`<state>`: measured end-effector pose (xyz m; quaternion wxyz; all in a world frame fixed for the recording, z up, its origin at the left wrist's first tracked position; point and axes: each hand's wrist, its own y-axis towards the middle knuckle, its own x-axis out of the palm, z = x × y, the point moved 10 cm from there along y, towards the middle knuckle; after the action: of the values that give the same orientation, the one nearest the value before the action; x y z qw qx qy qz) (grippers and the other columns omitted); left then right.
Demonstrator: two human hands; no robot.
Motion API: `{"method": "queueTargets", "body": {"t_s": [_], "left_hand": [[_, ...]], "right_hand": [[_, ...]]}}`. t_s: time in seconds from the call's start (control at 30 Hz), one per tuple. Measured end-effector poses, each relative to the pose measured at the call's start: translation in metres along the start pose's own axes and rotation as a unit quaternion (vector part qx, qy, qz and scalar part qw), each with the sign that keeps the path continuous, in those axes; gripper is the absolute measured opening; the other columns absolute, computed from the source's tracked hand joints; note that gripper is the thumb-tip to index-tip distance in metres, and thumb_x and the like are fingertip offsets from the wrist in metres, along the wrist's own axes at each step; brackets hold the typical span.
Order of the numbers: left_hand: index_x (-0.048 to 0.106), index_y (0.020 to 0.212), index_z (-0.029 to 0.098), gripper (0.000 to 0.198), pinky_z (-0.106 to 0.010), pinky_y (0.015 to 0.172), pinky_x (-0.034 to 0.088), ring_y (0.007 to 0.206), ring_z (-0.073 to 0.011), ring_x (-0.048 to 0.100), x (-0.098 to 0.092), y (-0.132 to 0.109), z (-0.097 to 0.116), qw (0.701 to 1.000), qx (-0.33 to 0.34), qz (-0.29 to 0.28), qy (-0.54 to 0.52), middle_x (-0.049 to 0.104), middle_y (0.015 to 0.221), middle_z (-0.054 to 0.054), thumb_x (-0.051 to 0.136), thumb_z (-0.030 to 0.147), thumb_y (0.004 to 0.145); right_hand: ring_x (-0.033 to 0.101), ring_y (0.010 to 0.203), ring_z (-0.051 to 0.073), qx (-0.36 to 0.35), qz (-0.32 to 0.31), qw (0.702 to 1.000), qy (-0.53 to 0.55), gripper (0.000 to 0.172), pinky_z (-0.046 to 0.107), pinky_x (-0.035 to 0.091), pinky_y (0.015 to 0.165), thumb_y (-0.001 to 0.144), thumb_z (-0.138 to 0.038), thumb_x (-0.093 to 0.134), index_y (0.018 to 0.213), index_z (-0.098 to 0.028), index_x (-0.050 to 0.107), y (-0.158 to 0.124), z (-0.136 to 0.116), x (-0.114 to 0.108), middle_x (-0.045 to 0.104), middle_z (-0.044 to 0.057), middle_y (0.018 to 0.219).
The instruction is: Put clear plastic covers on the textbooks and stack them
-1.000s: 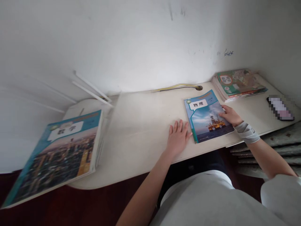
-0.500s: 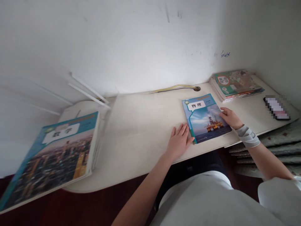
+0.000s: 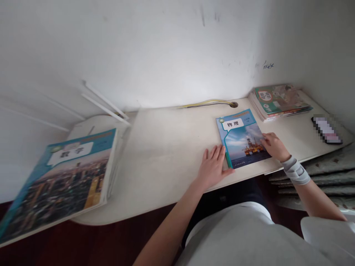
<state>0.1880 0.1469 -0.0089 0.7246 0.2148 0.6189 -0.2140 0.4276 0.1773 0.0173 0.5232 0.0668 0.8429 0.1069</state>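
Note:
A blue textbook (image 3: 245, 138) with an oil rig on its cover lies closed on the white desk (image 3: 161, 159), slightly turned. My left hand (image 3: 212, 168) lies flat on the desk, fingers stretched out, along the book's spine. Its thumb reaches past the book's lower left corner. At the right edge of the book is my right hand (image 3: 276, 146), its fingers bent and closed on the cover's edge. A grey wrap (image 3: 296, 170) goes round the right wrist. What the right fingers do under the edge is hidden.
Several books are stacked (image 3: 281, 101) at the back right, with a phone (image 3: 327, 129) in front of them. A larger-looking textbook (image 3: 69, 177) with a city cover lies on others at the left. Yellow and black cables (image 3: 205, 103) run along the wall to a desk hole.
My right hand has shifted slightly down, and its fingers have drawn in at the book's right edge. My left thumb has slid a little to the right below the book's corner.

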Motion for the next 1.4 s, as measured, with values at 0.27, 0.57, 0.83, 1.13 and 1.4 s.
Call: {"method": "queueTargets", "body": {"t_s": [0.27,0.57,0.83,1.13,1.4], "left_hand": [[0.017,0.144,0.011,0.087,-0.054,0.109,0.011,0.136,-0.0329,0.021,0.001,-0.001,0.003,1.0,0.0,-0.013,-0.016,0.027,0.147,-0.016,0.032,0.068,0.08],[0.034,0.138,0.014,0.079,-0.052,0.11,0.01,0.134,-0.0307,0.028,-0.012,-0.001,-0.005,0.984,-0.011,0.025,-0.179,0.036,0.143,-0.015,0.036,0.067,0.08],[0.057,0.105,0.013,0.051,-0.031,0.075,0.049,0.088,-0.02,0.064,-0.019,-0.024,-0.087,0.775,-0.227,0.186,-0.559,0.067,0.101,-0.012,0.035,0.054,0.086],[0.056,0.114,0.013,0.034,-0.046,0.096,0.039,0.113,-0.0288,0.052,-0.034,-0.042,-0.08,0.96,-0.204,0.128,-0.143,0.059,0.118,-0.016,0.051,0.025,0.083],[0.034,0.134,0.005,0.058,-0.049,0.107,0.028,0.133,-0.0305,0.03,-0.008,-0.065,-0.089,0.968,-0.182,0.128,-0.118,0.039,0.14,-0.023,0.043,0.039,0.088]], "right_hand": [[0.06,0.081,0.022,0.052,0.04,0.986,0.155,0.039,0.038,0.051,0.07,0.083,-0.042,0.047,0.111,-0.017,0.06,-0.004,0.001,-0.011,0.063,0.014,0.103],[0.039,0.128,0.024,-0.103,-0.1,0.938,0.314,0.049,0.045,0.034,0.105,0.087,-0.05,0.044,0.129,-0.026,0.049,-0.017,-0.104,-0.004,0.044,0.008,0.139],[0.014,0.139,0.031,-0.262,-0.116,0.956,0.066,0.054,0.057,0.022,0.108,0.082,-0.045,0.055,0.13,-0.02,0.049,-0.028,-0.163,0.049,0.024,0.013,0.149],[0.006,0.139,0.034,-0.247,-0.106,0.962,-0.056,0.05,0.05,0.033,0.103,0.081,-0.028,0.058,0.129,-0.016,0.05,-0.02,-0.183,0.065,0.017,0.014,0.151],[0.02,0.137,0.034,-0.219,-0.1,0.96,-0.142,0.043,0.051,0.029,0.102,0.081,-0.029,0.058,0.121,-0.015,0.054,-0.026,-0.202,0.078,0.024,0.018,0.148]]}}
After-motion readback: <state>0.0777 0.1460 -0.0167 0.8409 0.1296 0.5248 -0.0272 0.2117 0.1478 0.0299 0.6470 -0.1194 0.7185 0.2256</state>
